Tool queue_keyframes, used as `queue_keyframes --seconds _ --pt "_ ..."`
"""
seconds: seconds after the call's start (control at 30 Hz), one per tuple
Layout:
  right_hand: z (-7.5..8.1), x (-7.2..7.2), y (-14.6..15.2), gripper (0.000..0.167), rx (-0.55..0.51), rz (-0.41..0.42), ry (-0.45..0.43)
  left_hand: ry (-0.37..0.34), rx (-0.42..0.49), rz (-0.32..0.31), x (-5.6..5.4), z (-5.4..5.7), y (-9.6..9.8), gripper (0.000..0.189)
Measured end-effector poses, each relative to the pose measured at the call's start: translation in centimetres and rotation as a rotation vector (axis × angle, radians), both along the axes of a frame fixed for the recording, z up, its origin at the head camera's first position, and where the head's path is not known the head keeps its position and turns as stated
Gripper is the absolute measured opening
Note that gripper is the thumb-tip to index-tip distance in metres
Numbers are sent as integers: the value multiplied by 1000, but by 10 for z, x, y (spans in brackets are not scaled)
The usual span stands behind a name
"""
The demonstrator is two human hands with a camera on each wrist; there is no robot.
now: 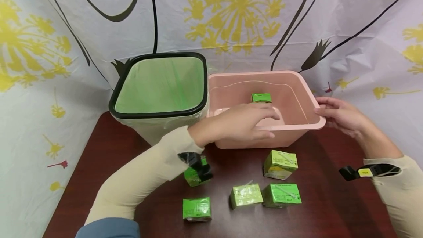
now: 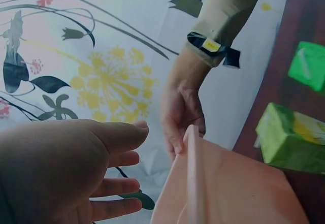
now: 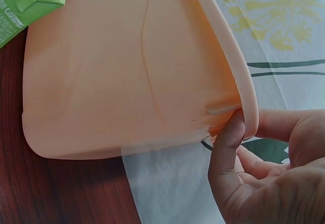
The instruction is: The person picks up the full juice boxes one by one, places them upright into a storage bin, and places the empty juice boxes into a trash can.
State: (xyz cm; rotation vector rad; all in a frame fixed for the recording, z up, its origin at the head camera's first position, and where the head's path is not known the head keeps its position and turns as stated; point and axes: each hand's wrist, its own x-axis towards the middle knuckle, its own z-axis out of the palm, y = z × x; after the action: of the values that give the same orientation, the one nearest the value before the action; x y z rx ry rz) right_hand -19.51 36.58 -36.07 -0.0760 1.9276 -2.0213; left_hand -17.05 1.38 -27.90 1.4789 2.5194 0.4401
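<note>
My left hand (image 1: 242, 120) hovers over the near side of a pink plastic tub (image 1: 284, 137), its fingers loosely spread and holding nothing. At the tub's right end, my right hand (image 1: 343, 116) grips the rim, thumb on one side and fingers on the other, as the right wrist view shows. Inside the tub lies a small green drink carton (image 1: 261, 97), just beyond my left fingers. On the table in front of the tub, a yellow-green carton (image 1: 280, 164) stands closest to it. Behind it in nearer rows are a pale green carton (image 1: 246, 195) and a green carton (image 1: 282, 195), both with straws.
A tall bin (image 1: 158, 115) with a black rim and a clear liner stands left of the tub. Another carton (image 1: 197, 208) lies at the near left, and one more (image 1: 192, 177) is partly hidden under my left wrist strap. Patterned cloth (image 1: 238, 17) hangs behind the dark red table (image 1: 330, 201).
</note>
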Motion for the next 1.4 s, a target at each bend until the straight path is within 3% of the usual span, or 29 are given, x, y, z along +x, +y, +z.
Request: queue_keyframes --seconds 0.47,0.9,1.17,1.4 --pt "-1 2 -1 33 -27 9 -11 -122 86 2 37 -25 -72 49" --pt "-1 1 1 33 -3 7 -2 -211 285 84 65 -49 -134 42" --pt "0 2 -1 34 -12 -2 -19 -268 383 157 76 -62 -167 42" --pt "1 2 -2 36 -44 -5 -26 -276 477 188 79 -87 -190 55"
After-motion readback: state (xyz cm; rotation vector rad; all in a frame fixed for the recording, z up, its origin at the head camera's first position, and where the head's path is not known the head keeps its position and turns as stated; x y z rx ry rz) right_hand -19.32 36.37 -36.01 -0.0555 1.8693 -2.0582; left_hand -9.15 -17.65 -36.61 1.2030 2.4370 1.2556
